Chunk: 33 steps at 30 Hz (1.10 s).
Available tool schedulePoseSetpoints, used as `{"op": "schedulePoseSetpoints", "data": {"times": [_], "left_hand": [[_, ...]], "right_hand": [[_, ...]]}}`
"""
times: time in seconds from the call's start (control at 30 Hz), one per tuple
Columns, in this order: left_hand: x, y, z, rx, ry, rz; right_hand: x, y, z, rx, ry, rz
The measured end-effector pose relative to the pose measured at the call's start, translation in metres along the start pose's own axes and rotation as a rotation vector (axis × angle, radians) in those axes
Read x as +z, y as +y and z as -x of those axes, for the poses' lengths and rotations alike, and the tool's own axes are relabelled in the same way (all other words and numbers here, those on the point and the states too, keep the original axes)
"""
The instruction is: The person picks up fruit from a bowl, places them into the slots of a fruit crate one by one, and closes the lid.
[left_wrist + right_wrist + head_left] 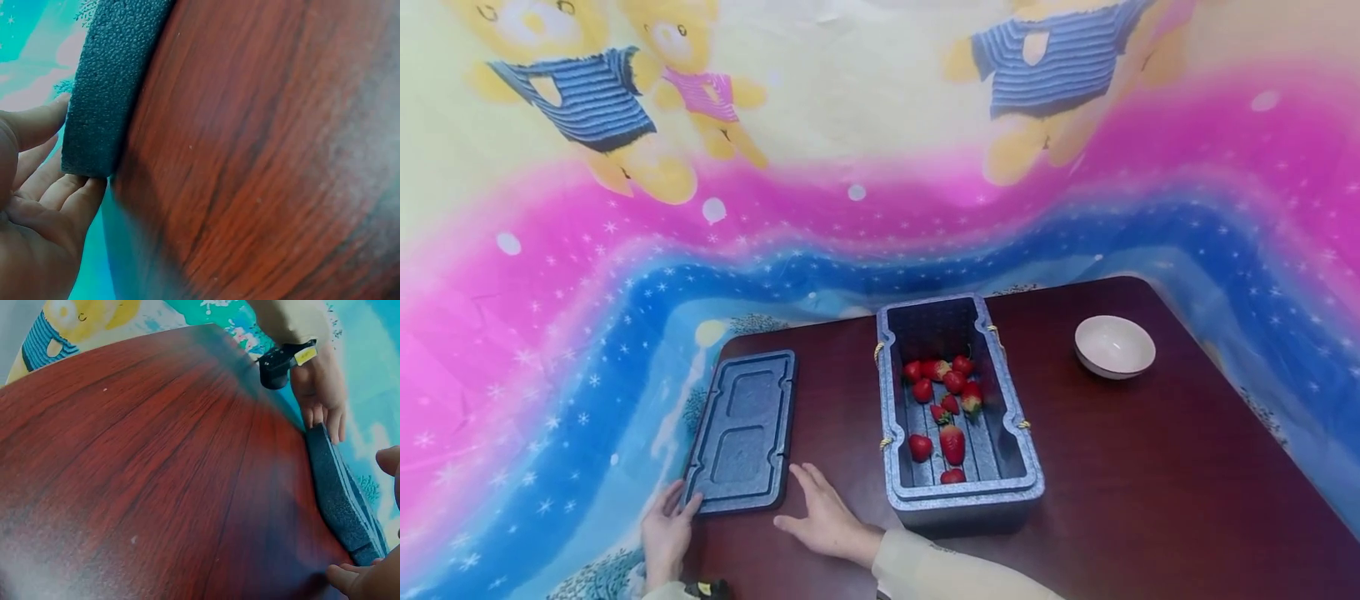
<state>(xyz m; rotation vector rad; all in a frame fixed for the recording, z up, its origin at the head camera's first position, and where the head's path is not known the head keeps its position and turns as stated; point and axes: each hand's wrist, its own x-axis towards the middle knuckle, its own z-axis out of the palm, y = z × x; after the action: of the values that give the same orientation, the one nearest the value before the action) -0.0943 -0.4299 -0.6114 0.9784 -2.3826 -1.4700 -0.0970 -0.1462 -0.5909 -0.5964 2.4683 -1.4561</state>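
Observation:
A dark grey foam box lid (748,425) lies flat at the table's left edge. My left hand (666,533) is at its near left corner, thumb on one face and fingers under the overhanging edge, as the lid's side (115,87) shows in the left wrist view. My right hand (829,517) is spread beside the lid's near right corner, fingertips close to its edge and holding nothing. To the right stands the open foam box (962,504), with several strawberries (952,444) on its ribbed floor.
A white bowl (1115,346) stands on the dark red wooden table (1120,467), right of the box. Yellow rope loops (1024,425) stick out at the box's sides. Behind and left of the table hangs a printed cloth (850,200) with bears.

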Motion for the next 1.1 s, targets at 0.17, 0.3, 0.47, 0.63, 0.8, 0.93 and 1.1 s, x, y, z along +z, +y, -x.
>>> {"op": "schedulePoseSetpoints", "data": {"times": [0.17, 0.3, 0.47, 0.63, 0.8, 0.93, 1.1], "left_hand": [[0.007, 0.006, 0.008, -0.021, -0.021, -0.043], [0.013, 0.009, 0.022, -0.016, -0.022, -0.088], [0.019, 0.013, 0.040, 0.026, -0.031, -0.140], [0.024, 0.017, 0.053, 0.057, -0.077, -0.192], [0.025, 0.026, 0.060, 0.017, -0.197, -0.180], [0.024, 0.034, 0.065, -0.053, -0.301, -0.193], [0.026, 0.038, 0.073, -0.040, -0.308, -0.263]], "right_hand": [[-0.003, 0.004, 0.002, -0.001, 0.018, 0.005], [-0.005, 0.007, 0.003, -0.009, 0.021, 0.006], [-0.008, 0.012, 0.005, 0.023, 0.078, -0.025], [-0.012, 0.016, 0.008, 0.083, 0.127, -0.068], [-0.015, 0.020, 0.012, 0.085, 0.172, -0.054], [-0.017, 0.020, 0.015, 0.069, 0.184, -0.015], [-0.022, 0.017, 0.019, 0.057, 0.188, -0.010]]}}
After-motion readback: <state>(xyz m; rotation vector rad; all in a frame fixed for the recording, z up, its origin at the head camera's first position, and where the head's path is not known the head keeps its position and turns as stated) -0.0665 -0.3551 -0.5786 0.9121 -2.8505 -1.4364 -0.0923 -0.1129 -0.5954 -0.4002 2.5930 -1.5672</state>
